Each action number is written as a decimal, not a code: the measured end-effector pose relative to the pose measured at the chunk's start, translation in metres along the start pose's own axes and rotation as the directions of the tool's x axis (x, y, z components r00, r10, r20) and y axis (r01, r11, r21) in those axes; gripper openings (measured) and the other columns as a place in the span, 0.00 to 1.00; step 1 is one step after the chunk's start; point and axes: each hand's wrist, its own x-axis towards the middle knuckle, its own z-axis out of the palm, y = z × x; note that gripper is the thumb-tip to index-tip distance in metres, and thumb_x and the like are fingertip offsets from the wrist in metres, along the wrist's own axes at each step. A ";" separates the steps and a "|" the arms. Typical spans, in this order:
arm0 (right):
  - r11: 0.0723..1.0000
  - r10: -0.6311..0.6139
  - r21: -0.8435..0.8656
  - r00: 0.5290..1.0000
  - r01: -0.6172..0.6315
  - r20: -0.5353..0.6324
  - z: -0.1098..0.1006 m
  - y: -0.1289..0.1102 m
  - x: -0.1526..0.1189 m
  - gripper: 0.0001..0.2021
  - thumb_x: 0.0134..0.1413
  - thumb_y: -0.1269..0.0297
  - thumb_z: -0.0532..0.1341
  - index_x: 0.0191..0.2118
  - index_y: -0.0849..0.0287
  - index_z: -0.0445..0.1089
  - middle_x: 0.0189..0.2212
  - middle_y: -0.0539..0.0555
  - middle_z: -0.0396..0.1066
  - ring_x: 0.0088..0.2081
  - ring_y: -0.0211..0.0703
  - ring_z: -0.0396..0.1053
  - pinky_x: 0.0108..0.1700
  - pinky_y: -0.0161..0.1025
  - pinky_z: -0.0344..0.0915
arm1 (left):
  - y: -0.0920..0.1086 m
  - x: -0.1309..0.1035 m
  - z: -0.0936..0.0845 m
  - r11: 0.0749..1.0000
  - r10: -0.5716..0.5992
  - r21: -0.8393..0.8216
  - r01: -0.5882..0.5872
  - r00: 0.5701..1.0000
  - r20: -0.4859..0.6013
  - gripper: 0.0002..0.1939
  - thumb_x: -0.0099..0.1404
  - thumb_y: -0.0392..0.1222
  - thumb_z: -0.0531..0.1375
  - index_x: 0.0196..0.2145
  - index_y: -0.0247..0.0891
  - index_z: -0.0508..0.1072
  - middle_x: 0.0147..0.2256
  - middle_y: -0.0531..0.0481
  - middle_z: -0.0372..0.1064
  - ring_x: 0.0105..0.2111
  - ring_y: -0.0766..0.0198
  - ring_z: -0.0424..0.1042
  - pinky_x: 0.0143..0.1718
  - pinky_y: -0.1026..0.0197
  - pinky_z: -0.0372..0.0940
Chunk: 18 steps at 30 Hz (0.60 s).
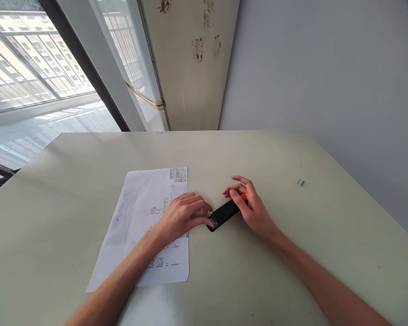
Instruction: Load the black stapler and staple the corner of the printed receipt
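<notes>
A slim black stapler (225, 212) with a red part at its far right end lies slantwise on the table, right of a printed sheet of paper (122, 235). At its near left end, where some metal shows, my left hand (185, 212) has its thumb and curled fingers closed about the tip. My left wrist and forearm cross over the paper. Around the red end is my right hand (250, 203), thumb on top of the stapler and the other fingers bent beyond it. The fingers partly cover both ends.
On the right of the table (275, 271) lies a small shiny metal piece (301, 182), like a short strip of staples. Past the far edge are a glass door with a gold handle (144, 96), a stained cream panel (190, 81) and a grey wall (319, 81).
</notes>
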 end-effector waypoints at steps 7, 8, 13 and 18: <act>0.996 0.093 -0.009 0.996 -0.093 0.007 0.002 -0.009 -0.006 0.19 0.73 0.48 0.53 0.61 0.50 0.58 0.50 0.57 0.75 0.48 0.49 0.73 0.48 0.48 0.71 | -0.003 -0.001 0.005 1.000 0.010 0.027 -0.010 0.999 -0.031 0.22 0.69 0.64 0.61 0.41 0.41 0.76 0.33 0.53 0.74 0.33 0.63 0.70 0.41 0.59 0.62; 0.995 0.098 -0.009 0.995 -0.098 0.005 0.002 -0.009 -0.007 0.19 0.73 0.48 0.53 0.61 0.49 0.57 0.50 0.57 0.75 0.48 0.49 0.73 0.48 0.48 0.70 | -0.003 -0.001 0.005 0.999 0.008 0.031 -0.007 0.999 -0.031 0.22 0.69 0.64 0.61 0.41 0.41 0.76 0.33 0.53 0.74 0.33 0.63 0.70 0.41 0.59 0.62; 0.994 0.109 0.005 0.994 -0.109 0.007 0.002 -0.008 -0.007 0.19 0.73 0.47 0.52 0.61 0.49 0.58 0.51 0.56 0.74 0.49 0.50 0.73 0.49 0.49 0.70 | -0.003 -0.001 0.005 0.999 0.005 0.047 -0.004 1.000 -0.022 0.22 0.70 0.64 0.60 0.41 0.41 0.76 0.33 0.53 0.73 0.33 0.63 0.70 0.41 0.58 0.61; 0.993 0.119 0.007 0.993 -0.119 0.007 0.003 -0.009 -0.008 0.18 0.73 0.47 0.52 0.60 0.49 0.59 0.52 0.56 0.74 0.51 0.50 0.72 0.49 0.47 0.69 | -0.002 -0.001 0.007 0.998 -0.008 0.057 0.010 1.000 -0.024 0.21 0.71 0.64 0.60 0.40 0.42 0.76 0.32 0.54 0.72 0.33 0.63 0.70 0.40 0.59 0.61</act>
